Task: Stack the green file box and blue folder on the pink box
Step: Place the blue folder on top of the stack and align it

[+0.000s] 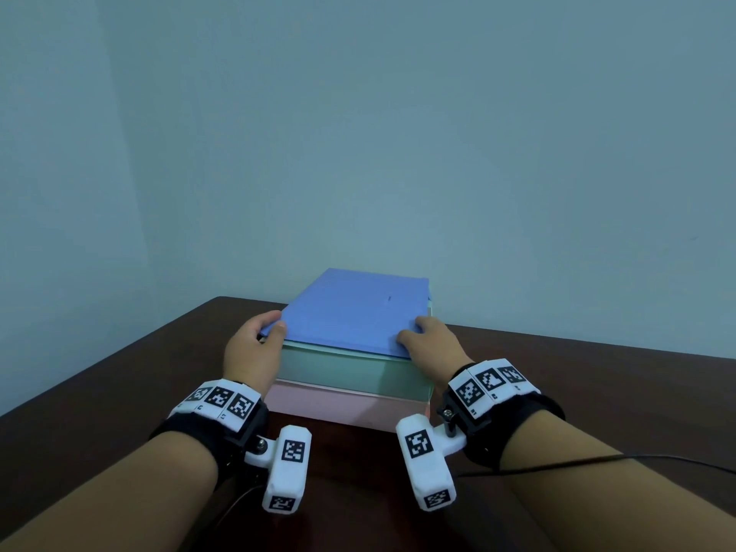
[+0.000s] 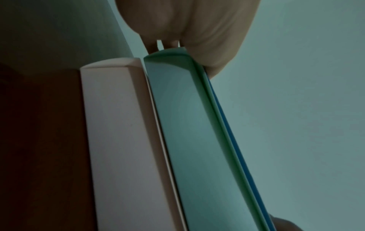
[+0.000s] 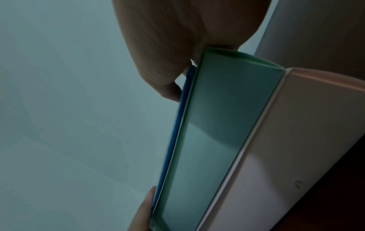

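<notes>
The pink box (image 1: 338, 408) lies on the dark brown table (image 1: 119, 392). The green file box (image 1: 350, 372) rests on it, and the blue folder (image 1: 350, 312) lies on top. My left hand (image 1: 255, 344) pinches the folder's near left corner, thumb on top. My right hand (image 1: 430, 340) holds the near right corner the same way, fingers curled down the side. The left wrist view shows the stack edge-on: pink box (image 2: 122, 140), green file box (image 2: 193, 140), blue folder (image 2: 247, 171). The right wrist view shows the blue folder (image 3: 172, 132), green file box (image 3: 213, 132) and pink box (image 3: 296, 132).
The stack sits near the table's far edge, close to a plain pale blue wall (image 1: 358, 133). A thin black cable (image 1: 597, 460) runs from my right wrist off to the right over the table.
</notes>
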The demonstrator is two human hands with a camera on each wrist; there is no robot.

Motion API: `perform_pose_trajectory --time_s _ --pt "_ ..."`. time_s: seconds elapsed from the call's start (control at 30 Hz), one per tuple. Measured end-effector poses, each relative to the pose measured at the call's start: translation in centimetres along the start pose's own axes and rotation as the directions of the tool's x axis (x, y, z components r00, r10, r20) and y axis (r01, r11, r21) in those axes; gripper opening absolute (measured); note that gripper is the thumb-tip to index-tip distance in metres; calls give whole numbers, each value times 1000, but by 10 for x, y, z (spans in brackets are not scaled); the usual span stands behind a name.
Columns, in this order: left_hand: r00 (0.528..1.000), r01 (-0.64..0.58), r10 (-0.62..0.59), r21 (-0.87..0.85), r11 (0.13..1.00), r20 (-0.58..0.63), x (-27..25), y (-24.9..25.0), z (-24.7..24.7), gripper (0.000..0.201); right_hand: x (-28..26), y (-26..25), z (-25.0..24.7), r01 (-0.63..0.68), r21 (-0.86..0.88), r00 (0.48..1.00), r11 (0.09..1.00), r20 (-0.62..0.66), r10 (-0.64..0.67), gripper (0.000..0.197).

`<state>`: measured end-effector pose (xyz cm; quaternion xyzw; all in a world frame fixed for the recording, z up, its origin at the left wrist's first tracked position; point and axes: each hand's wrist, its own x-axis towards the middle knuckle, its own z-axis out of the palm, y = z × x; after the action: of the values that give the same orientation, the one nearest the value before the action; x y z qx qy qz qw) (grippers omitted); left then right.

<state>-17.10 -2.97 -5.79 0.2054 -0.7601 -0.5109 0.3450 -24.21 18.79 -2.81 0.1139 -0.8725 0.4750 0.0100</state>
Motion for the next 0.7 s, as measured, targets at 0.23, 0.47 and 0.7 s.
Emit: perform_pose_trajectory --time_s 0.23,0.47,0.7 --pt "995 22 -20 -16 1000 101 0 -2 0 39 -8 3 2 36 40 999 999 -14 -36 17" --pt "987 -22 15 38 999 161 1 -3 -3 40 -7 7 4 56 65 997 996 -53 -52 31" --pt "973 -92 61 137 986 221 5 -8 -6 41 -7 11 6 87 35 994 996 -63 -84 35"
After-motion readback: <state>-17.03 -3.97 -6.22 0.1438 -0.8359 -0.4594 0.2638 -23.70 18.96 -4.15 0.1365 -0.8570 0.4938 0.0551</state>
